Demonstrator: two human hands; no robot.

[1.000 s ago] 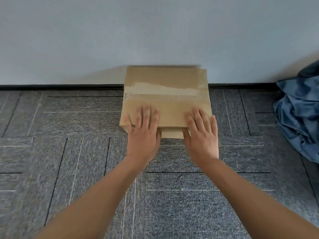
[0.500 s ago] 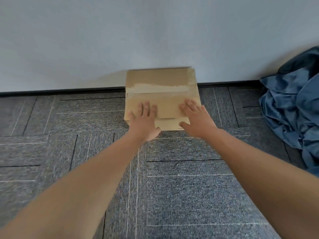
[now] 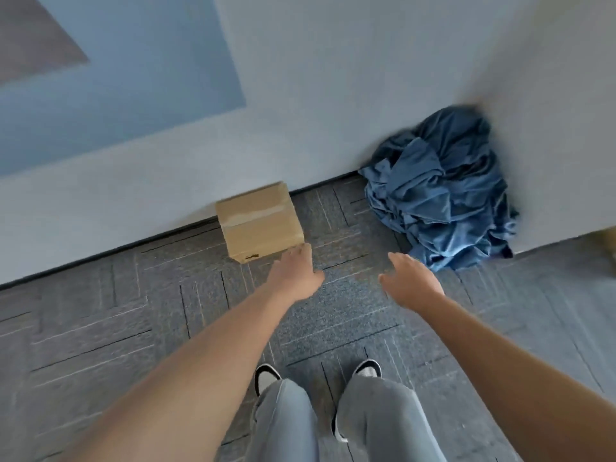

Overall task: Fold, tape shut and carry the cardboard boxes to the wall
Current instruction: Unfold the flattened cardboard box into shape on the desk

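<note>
Cardboard box (image 3: 259, 221), taped, is sitting against the wall (image 3: 333, 95) at 11 o'clock. We are holding left hand (image 3: 296, 273) and right hand (image 3: 411, 281) relaxed, empty, apart; better leaving it flush, undisturbed.

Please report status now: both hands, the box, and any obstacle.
Left hand open, right hand open, both empty. Taped cardboard box on the carpet against the wall. Blue cloth heap lies right of it, apart.
</note>
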